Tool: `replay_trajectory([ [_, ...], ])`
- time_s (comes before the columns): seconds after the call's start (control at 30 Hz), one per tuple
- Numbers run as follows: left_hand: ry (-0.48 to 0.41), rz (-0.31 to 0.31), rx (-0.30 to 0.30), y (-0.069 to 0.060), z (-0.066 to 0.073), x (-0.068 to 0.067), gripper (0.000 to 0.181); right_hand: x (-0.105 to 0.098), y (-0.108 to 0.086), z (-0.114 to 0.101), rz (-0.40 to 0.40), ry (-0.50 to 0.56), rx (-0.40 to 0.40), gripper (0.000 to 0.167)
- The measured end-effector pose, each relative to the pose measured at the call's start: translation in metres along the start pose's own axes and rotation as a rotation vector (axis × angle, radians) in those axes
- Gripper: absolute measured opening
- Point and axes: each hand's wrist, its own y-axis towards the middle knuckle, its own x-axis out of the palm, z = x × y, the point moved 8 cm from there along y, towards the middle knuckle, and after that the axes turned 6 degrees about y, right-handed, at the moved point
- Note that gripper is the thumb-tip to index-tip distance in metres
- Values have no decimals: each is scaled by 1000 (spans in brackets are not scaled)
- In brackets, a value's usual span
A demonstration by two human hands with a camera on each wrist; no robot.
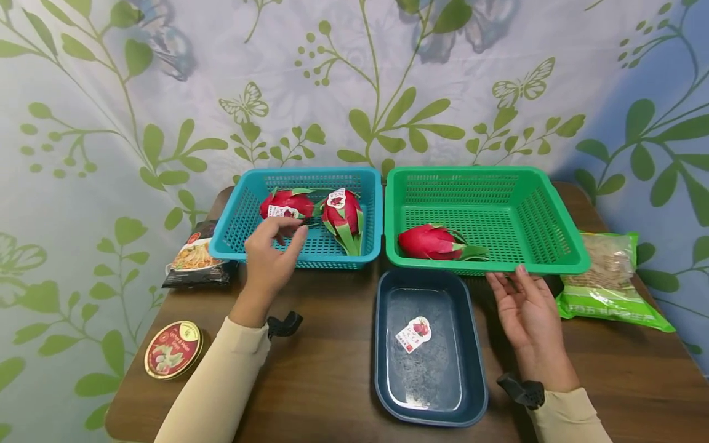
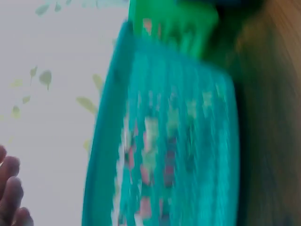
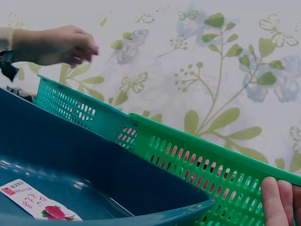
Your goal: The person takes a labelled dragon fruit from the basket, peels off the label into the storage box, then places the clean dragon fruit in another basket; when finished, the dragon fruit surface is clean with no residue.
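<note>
Over the front of the blue basket, my left hand is loosely bent with nothing between thumb and fingers. Below and beyond it in that basket lie two stickered red dragon fruits, one on the left and one on the right. My right hand touches the front rim of the green basket; its fairly straight fingers rest against the outer wall. Another dragon fruit lies at that basket's front left. The left wrist view is blurred.
A dark blue tray with a loose dragon fruit label stands before the baskets. Left are a black noodle packet and a round red tin. A green-edged clear bag lies right. Patterned cloth hangs behind.
</note>
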Motion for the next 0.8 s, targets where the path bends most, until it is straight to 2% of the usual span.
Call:
replay_trajectory([
  [0.07, 57, 133, -53, -10, -6, -24, 19, 0, 0, 0, 1, 3, 3, 24],
  [0.1, 83, 203, -119, -17, -10, -35, 20, 0, 0, 0, 1, 2, 2, 24],
  [0.13, 90, 272, -211, -25, -13, -45, 23, 0, 1, 0, 1, 2, -2, 23],
  [0.2, 13, 405, -478, -46, -28, -59, 31, 0, 1, -1, 1, -1, -10, 22],
  [0.23, -79, 457, -632, -59, -39, -61, 37, -1, 1, -1, 3, -2, -13, 22],
  [0.3, -334, 549, -915, -83, -58, -55, 42, -1, 1, 0, 4, -2, -17, 22],
  [0.33, -482, 590, -1031, -94, -67, -47, 44, -1, 1, 0, 5, -3, -16, 22],
  [0.4, -758, 614, -1200, -110, -80, -28, 46, -1, 0, 0, 9, 0, -10, 22],
  [0.47, -963, 586, -1283, -111, -82, -9, 48, -1, 0, 0, 9, 11, -8, 20],
  [0.53, -1121, 557, -1315, -109, -82, 5, 55, -1, 0, 1, 7, 15, -4, 19],
  [0.6, -1234, 552, -1323, -107, -82, 13, 58, -1, 0, 1, 8, 17, -1, 20],
  [0.7, -1318, 550, -1316, -104, -82, 21, 55, -2, 0, 1, 11, 1, -8, 23],
  [0.8, -1304, 541, -1302, -102, -82, 23, 44, -1, -1, -1, 23, -27, -21, 18],
])
